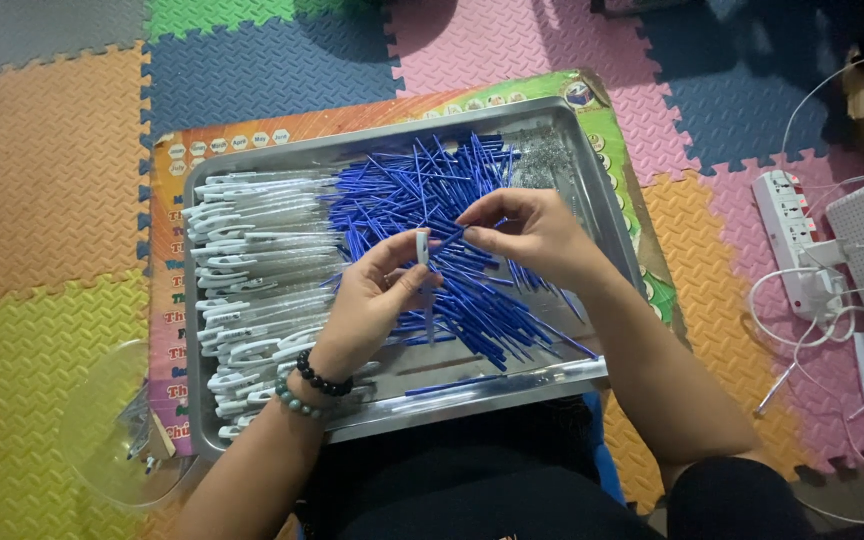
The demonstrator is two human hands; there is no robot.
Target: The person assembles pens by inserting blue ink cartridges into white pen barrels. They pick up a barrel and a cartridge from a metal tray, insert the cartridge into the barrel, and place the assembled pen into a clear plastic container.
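My left hand (377, 300) holds a clear pen barrel with a white cap (423, 262) upright over a metal tray (552, 115). With pinched fingertips, my right hand (532, 235) holds a thin blue refill (452, 240) whose tip meets the barrel's top. Beneath both hands lies a heap of blue refills (432, 190). The tray's left half holds rows of clear pen barrels with white clips (252, 270). Two bead bracelets circle my left wrist.
The tray rests on a colourful printed board (612, 120) over foam puzzle floor mats. A clear plastic bowl (112, 430) with small parts sits at the lower left. A white power strip (797, 240), cables and a white box lie at the right.
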